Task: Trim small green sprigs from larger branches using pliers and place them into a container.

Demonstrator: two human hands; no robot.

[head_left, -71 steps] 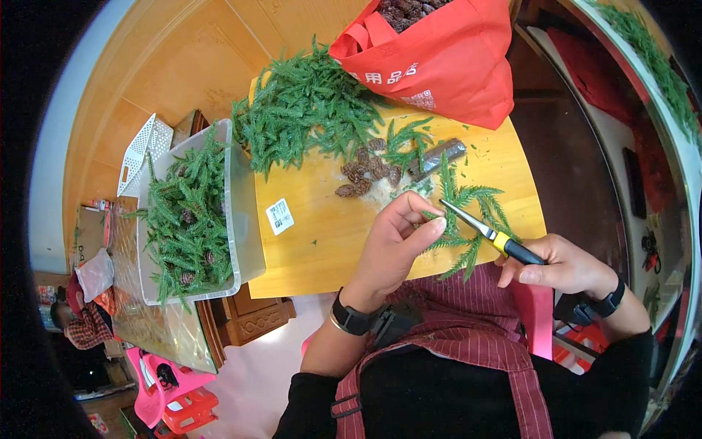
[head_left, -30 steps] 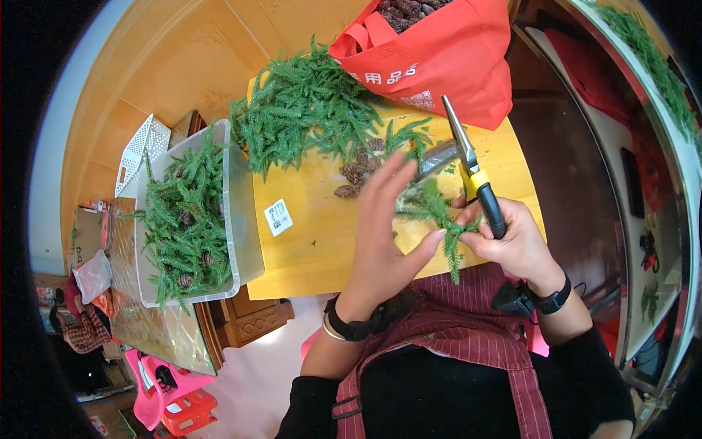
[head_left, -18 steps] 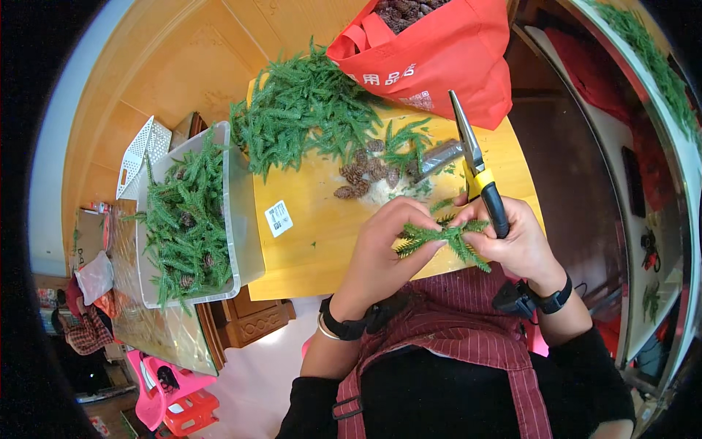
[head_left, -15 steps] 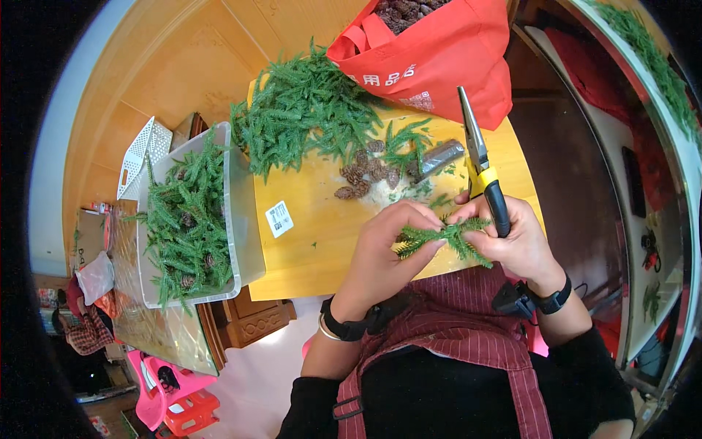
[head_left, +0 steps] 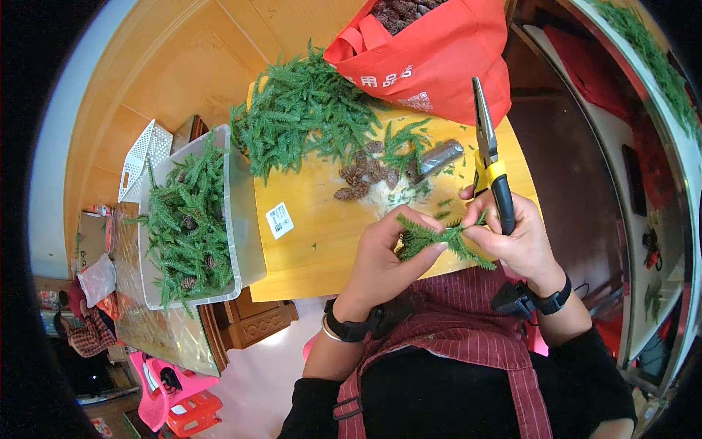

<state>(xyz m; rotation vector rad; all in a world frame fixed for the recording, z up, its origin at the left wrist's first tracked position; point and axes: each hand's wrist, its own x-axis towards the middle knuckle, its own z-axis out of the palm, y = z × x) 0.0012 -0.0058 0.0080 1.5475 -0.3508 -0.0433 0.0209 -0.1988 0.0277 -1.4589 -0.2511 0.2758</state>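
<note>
My left hand (head_left: 384,256) pinches one end of a small green artificial pine sprig (head_left: 439,239) above the near edge of a yellow wooden board (head_left: 314,227). My right hand (head_left: 515,241) grips the other end of the sprig and also holds long-nose pliers (head_left: 488,157) with a yellow and black handle, jaws pointing away from me. A pile of loose green sprigs (head_left: 307,121) lies at the board's far left. Several small brown pine cones (head_left: 365,175) sit in the board's middle.
A clear plastic bin (head_left: 234,212) holding more sprigs and cones stands left of the board. A red bag (head_left: 431,55) with pine cones sits at the far side. A dark metal piece (head_left: 439,157) lies by the cones. A white basket (head_left: 142,154) is further left.
My right hand swung the pliers from lying flat to pointing upward and away. Both hands came together near the board's front edge and now hold one sprig between them.
</note>
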